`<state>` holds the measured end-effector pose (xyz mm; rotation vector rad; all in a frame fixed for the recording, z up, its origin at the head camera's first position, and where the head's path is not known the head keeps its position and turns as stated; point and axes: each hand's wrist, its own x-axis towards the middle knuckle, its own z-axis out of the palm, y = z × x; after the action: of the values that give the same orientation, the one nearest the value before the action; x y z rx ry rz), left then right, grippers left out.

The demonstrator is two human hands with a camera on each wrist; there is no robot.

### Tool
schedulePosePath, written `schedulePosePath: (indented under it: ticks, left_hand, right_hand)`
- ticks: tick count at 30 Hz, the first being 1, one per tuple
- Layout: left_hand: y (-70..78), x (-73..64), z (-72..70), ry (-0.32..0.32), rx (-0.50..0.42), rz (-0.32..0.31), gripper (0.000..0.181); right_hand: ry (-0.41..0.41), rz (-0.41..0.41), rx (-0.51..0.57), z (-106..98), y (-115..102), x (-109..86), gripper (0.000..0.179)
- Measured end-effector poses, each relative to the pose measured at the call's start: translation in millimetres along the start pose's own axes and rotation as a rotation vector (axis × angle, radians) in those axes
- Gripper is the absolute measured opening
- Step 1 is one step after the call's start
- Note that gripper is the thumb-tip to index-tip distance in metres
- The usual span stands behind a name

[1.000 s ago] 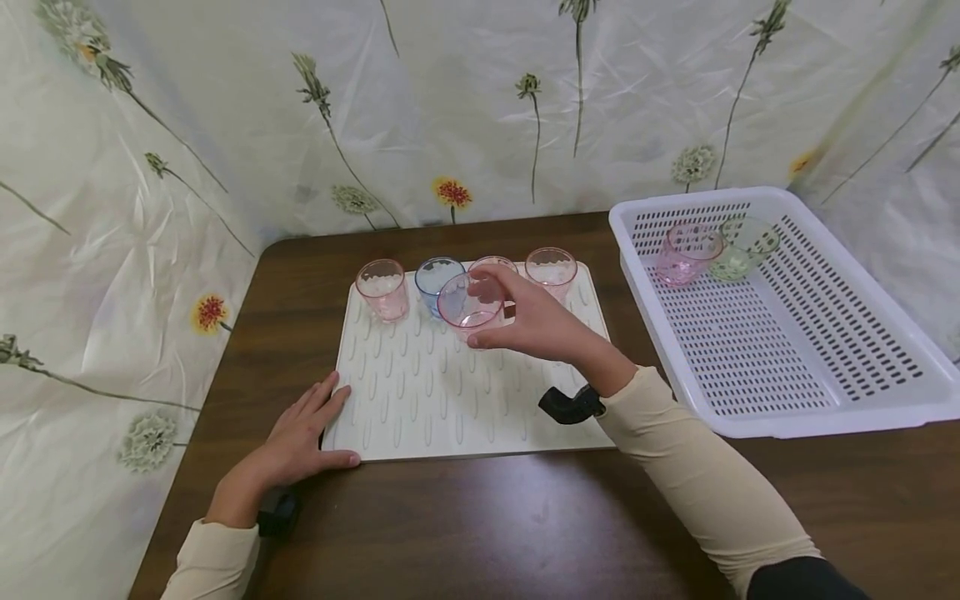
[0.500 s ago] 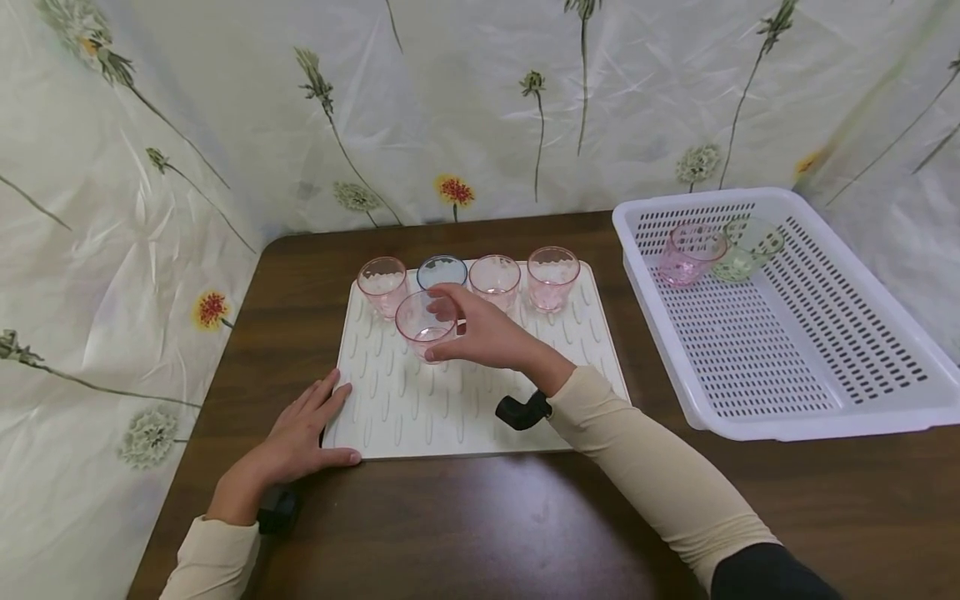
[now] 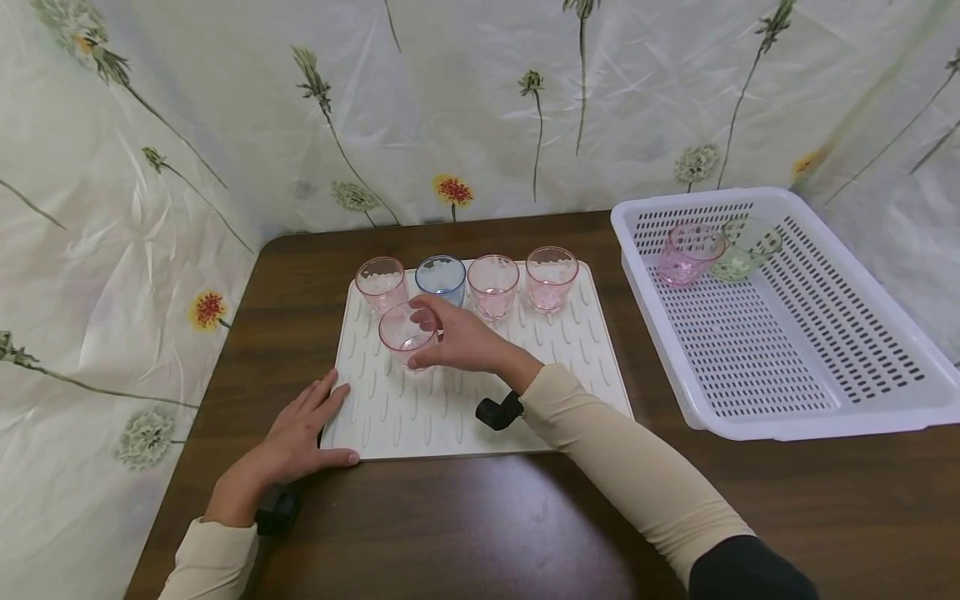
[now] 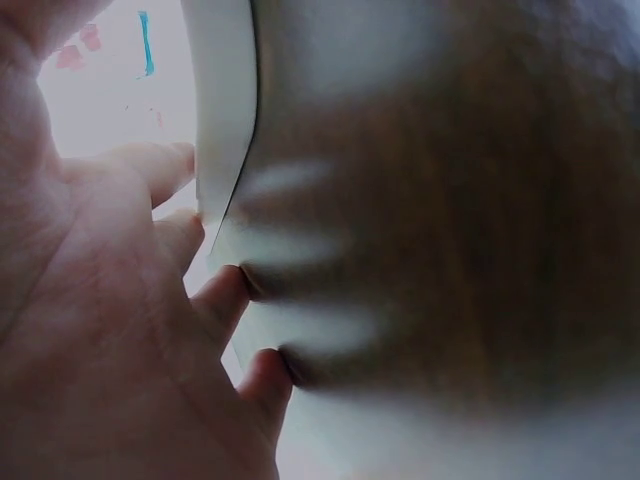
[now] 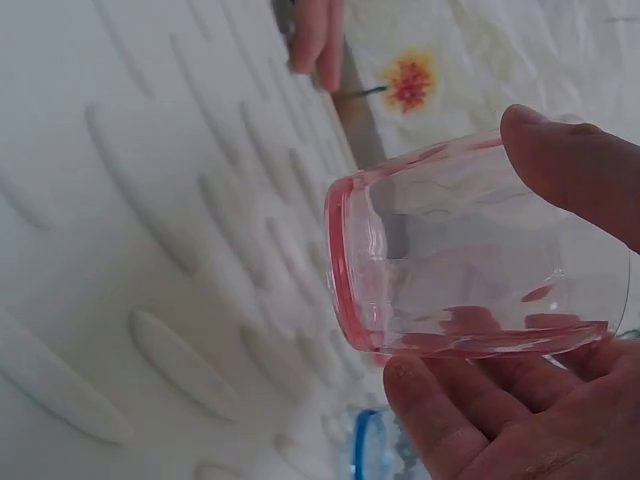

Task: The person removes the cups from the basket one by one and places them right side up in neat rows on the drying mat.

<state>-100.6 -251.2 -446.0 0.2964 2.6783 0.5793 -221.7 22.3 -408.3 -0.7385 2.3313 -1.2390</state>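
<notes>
My right hand [image 3: 467,337] holds a clear pink-tinted glass [image 3: 405,332] by its side, thumb nearer me and fingers behind. The glass is over the left part of a white ridged mat [image 3: 435,421]; whether its base touches the mat I cannot tell. Just behind it stand a pink glass [image 3: 381,287] and a blue glass [image 3: 442,279], the latter partly hidden by my fingers. Further right in that row are two more pink glasses, one in the middle [image 3: 493,287] and one at the end [image 3: 551,282]. My left hand [image 3: 296,433] rests, fingers extended, at the mat's left edge.
A white perforated plastic basket [image 3: 780,421] stands to the right of the mat, with a pink glass [image 3: 688,254] and a green glass [image 3: 746,250] inside. The dark wooden table [image 3: 480,525] ends at a flower-patterned sheet [image 3: 480,108] behind and left.
My right hand has carried the pink glass leftward and slightly toward me, from in front of the middle of the row to in front of its left end. My left hand has stayed still.
</notes>
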Motion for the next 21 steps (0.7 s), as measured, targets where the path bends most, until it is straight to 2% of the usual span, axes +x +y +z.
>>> schedulePosePath:
  ticks: [3,14,21]
  left_hand:
    - [0.3,0.0,-0.2,0.001,0.003,0.006,0.104]
    - [1.0,-0.9,0.3,0.003,0.005,0.003,0.104]
    - [0.8,-1.3,0.5,0.011,0.004,0.008,0.104]
  right_hand:
    - [0.002,0.008,-0.014,4,4,3.4,0.080]
    - [-0.011,0.032,0.039,11,13,9.7,0.080]
    - [-0.023,0.055,0.004,12,11,9.4,0.080]
